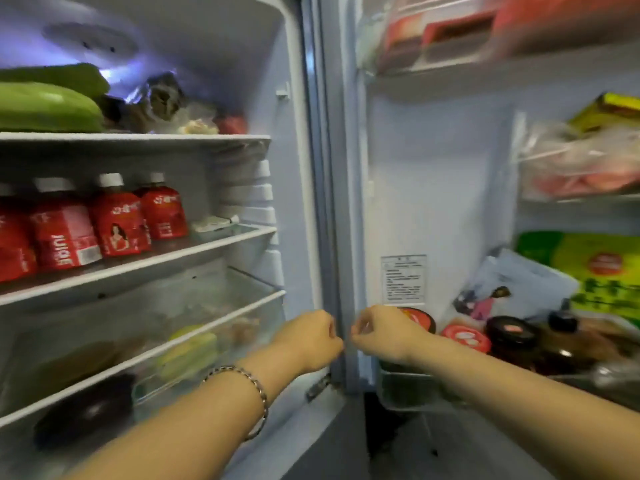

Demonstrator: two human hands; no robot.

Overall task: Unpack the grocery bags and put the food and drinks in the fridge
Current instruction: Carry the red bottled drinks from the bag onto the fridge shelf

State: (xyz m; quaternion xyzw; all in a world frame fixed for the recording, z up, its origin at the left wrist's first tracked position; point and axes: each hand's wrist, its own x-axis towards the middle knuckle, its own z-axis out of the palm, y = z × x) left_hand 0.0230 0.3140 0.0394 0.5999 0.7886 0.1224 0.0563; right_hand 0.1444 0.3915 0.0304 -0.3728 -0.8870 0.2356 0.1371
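The fridge stands open in front of me. My left hand (pixel 309 341) and my right hand (pixel 384 332) are side by side at the hinge edge between the fridge body and the door (pixel 433 188). Both have their fingers curled in, and I see nothing in either. The image is blurred there. Several red juice bottles (pixel 117 220) stand on the middle shelf (pixel 207 249). Green vegetables (pixel 45 105) and bagged food lie on the top shelf. Yellow and dark items sit in the lower drawer (pixel 187 355).
The lower door bin (pixel 408 389) holds red-lidded jars (pixel 467 337) and dark bottles (pixel 512 341), with a green packet (pixel 595 271) behind them. Bagged food (pixel 581 168) fills the door rack above. A red-and-white box (pixel 450 36) sits in the top rack.
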